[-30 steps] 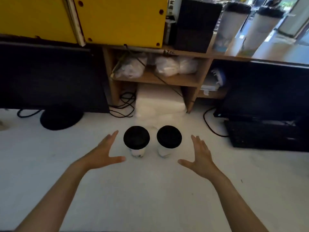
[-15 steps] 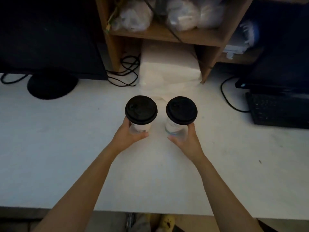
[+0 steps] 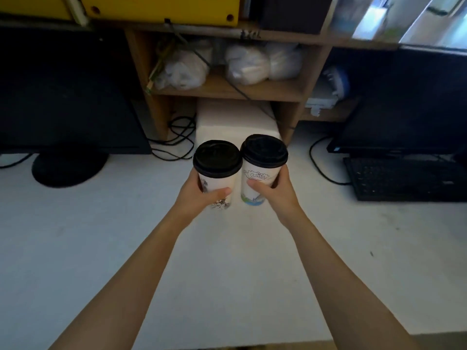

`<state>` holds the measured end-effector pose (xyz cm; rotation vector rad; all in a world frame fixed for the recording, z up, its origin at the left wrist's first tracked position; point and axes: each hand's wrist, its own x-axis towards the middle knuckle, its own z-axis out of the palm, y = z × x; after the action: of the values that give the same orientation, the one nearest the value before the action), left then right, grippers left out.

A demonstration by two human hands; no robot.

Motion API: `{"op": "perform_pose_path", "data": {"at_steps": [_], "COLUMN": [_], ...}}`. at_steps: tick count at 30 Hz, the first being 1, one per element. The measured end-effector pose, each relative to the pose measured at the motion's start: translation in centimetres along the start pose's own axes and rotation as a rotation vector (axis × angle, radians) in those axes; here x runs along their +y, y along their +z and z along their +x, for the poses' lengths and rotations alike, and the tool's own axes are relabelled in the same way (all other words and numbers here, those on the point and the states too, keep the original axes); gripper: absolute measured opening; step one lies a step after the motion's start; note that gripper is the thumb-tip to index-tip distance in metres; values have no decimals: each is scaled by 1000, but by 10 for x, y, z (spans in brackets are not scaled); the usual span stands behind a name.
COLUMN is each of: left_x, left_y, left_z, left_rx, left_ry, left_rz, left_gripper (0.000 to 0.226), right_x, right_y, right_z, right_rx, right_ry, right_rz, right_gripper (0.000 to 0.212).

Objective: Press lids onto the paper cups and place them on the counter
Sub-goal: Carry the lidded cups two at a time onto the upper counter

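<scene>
Left cup (image 3: 218, 184) and right cup (image 3: 255, 183) are both capped: black lid (image 3: 217, 159) on the left, second lid (image 3: 264, 150) on the right. Both look seated; far rims are hidden, can't confirm. Left hand (image 3: 198, 197) wraps the left cup low on the wall, thumb across the front. Right hand (image 3: 276, 192) wraps the right cup the same way. Cups are side by side, lid rims touching or nearly, over the white counter (image 3: 227, 261). Bases look off the surface, not certain. Right cup looks a bit tilted, left nearer upright.

Step, my read: set-down. Keep the grip on the paper wall, not the lid. Squeeze light so the wall doesn't buckle and pop a lid. Level the right cup, part the two, land the bases flat.

Around: white block (image 3: 237, 120) just behind the cups, cables (image 3: 177, 140) behind-left, monitor stand (image 3: 69, 168) far left, keyboard (image 3: 404, 179) right, shelf (image 3: 222, 90) with plastic bags (image 3: 182, 70) above. Block and cables limit placing further back; keyboard limits going right.
</scene>
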<state>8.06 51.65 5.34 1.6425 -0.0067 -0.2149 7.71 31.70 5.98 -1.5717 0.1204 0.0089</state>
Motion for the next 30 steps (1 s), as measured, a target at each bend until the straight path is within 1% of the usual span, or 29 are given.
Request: {"op": "perform_pose_path", "data": {"at_steps": [3, 7, 11, 14, 16, 18, 21, 23, 25, 27, 29, 30], "left_x": [45, 106, 162, 198, 219, 236, 263, 281, 300, 322, 344, 355], "left_y": [12, 38, 75, 100, 116, 133, 160, 181, 203, 226, 251, 263], "left_z": [8, 18, 20, 21, 21, 23, 27, 31, 41, 50, 64, 72], "left_rx": [-48, -134, -203, -274, -321, -355, -413, -435, -447, -451, -442, -426], "left_ry": [62, 157, 249, 310, 347, 364, 357, 344, 342, 329, 324, 319], "left_rz": [-4, -11, -50, -60, -62, -60, -51, -33, 1, 26, 25, 18], "left_gripper": [77, 87, 79, 86, 76, 67, 65, 65, 71, 81, 84, 78], "right_x": [-44, -106, -160, -194, -214, -233, -260, -279, -298, -316, -333, -341], "right_y": [-19, -57, -98, -134, -158, -179, -212, -235, -258, -283, -310, -323], "right_z": [-3, -19, -42, -56, -64, -70, -74, -73, -69, -57, -39, -29], "right_rx": [32, 127, 201, 256, 276, 289, 278, 224, 171, 154, 163, 171], "right_ry": [-50, -113, -170, -204, -208, -206, -196, -186, -169, -144, -130, -126], "right_rz": [9, 0, -60, -115, -144, -170, -193, -192, -208, -223, -217, -208], "right_gripper": [67, 61, 54, 61, 66, 64, 58, 51, 48, 46, 34, 29]}}
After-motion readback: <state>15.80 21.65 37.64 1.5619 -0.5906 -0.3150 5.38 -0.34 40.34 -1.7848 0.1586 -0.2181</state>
